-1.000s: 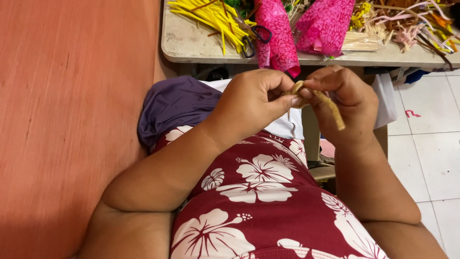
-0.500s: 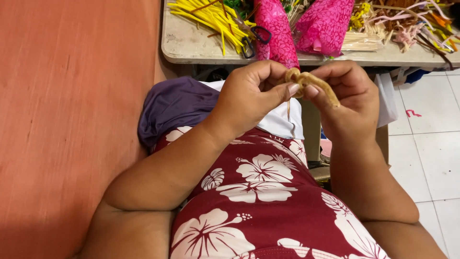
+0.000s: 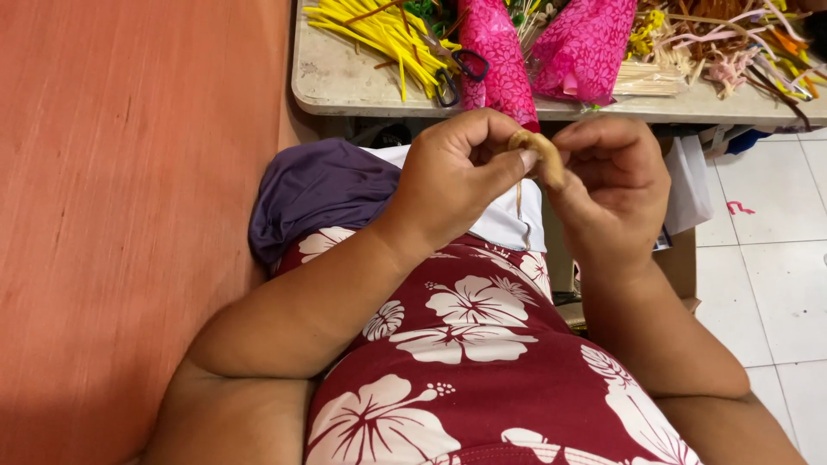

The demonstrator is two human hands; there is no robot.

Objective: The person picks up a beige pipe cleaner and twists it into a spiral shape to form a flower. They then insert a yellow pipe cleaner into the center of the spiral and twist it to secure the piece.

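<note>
Across the top of the frame ran a pale, worn bench (image 3: 345, 82), and the whole left side was filled by a flat orange-red wall (image 3: 129, 215); white floor tiles (image 3: 767, 284) showed at lower right. On the bench lay one bundle of yellow strips (image 3: 379, 30), two pink mesh wraps (image 3: 495, 52) side by side, and a loose tangle of pink, orange and tan strips (image 3: 732, 43) at upper right. Just below the bench edge, centre frame, two hands met: the left hand (image 3: 452, 176) and the right hand (image 3: 616, 185) both had their grip closed tight, thumb and fingertips pinching one curled tan strip (image 3: 538, 151) between them, a thin end hanging down from it. One purple cloth (image 3: 314, 189) sat in the lap on the red floral dress (image 3: 482, 362).
</note>
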